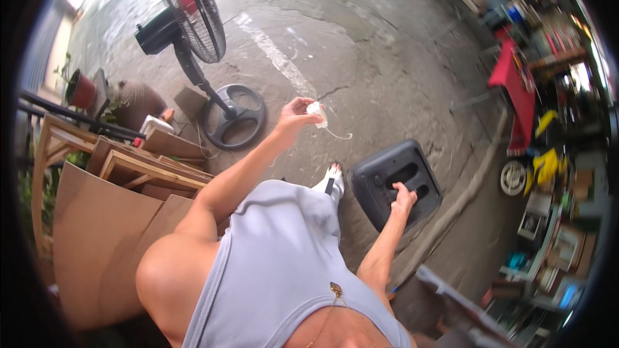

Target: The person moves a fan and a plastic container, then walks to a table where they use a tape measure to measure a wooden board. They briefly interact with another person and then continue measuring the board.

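Note:
Out in front of me, my left hand (301, 115) pinches a small white object (316, 112), its exact kind unclear. A thin white cord (341, 135) with a curled end trails from it. Down at my right side, my right hand (404, 199) grips a black plastic box (372, 174) at the recessed handle in its top. That top has two dark hollows and a round knob; the fingertips are hidden inside a hollow. One sandalled foot (334, 170) shows on the concrete beside the box.
A black pedestal fan (193, 14) stands ahead on the left. Wooden boards and frames (111, 212) lean at my left, near a potted plant (81, 89). A raised kerb (449, 217) runs along my right. Beyond it are a red table (512, 82) and cluttered shelves (546, 251).

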The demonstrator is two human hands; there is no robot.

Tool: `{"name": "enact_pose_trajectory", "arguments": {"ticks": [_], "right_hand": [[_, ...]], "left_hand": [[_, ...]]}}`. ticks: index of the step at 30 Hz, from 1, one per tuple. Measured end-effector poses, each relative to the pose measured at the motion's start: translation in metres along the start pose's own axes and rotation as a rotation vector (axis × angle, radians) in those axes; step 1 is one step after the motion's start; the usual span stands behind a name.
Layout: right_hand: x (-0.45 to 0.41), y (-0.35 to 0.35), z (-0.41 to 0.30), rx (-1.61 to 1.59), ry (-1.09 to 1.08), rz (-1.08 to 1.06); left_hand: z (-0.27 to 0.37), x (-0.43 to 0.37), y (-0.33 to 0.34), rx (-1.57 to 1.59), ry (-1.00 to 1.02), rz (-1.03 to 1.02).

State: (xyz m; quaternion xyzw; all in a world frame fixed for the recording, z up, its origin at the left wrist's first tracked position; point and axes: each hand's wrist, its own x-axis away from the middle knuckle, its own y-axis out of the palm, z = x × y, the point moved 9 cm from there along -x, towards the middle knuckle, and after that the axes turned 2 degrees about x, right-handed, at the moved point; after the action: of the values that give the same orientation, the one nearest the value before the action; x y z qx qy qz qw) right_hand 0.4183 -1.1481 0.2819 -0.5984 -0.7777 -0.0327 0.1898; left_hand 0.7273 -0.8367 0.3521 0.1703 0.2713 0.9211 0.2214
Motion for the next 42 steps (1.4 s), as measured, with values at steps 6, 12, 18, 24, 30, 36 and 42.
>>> {"name": "enact_pose_trajectory", "arguments": {"ticks": [6,12,18,24,30,36,42], "right_hand": [[-0.124,0.124,-0.067,0.405,0.065,-0.081],[-0.2,0.374,-0.136,0.576,-0.106,-0.584],[-0.167,0.682,-0.204,0.899,-0.452,-1.023],[-0.04,0.964,-0.22,1.2,-0.848,-1.431],[0.149,1.168,-0.186,1.142,-1.247,-2.002],[0.348,1.252,-0.112,1.02,-1.577,-2.605],[0.5,1.233,-0.032,0.955,-2.036,-2.99]], "left_hand": [[-0.025,-0.118,-0.057,-0.373,0.127,0.329],[0.032,-0.175,-0.133,-0.33,0.285,0.858],[0.063,-0.241,-0.243,-0.392,0.351,1.258],[0.121,-0.281,-0.322,-0.314,0.272,1.454],[0.171,-0.272,-0.37,-0.51,0.151,1.853],[0.098,-0.275,-0.379,-0.136,-0.411,2.254],[0.05,-0.361,-0.333,0.656,-0.383,2.399]]}}
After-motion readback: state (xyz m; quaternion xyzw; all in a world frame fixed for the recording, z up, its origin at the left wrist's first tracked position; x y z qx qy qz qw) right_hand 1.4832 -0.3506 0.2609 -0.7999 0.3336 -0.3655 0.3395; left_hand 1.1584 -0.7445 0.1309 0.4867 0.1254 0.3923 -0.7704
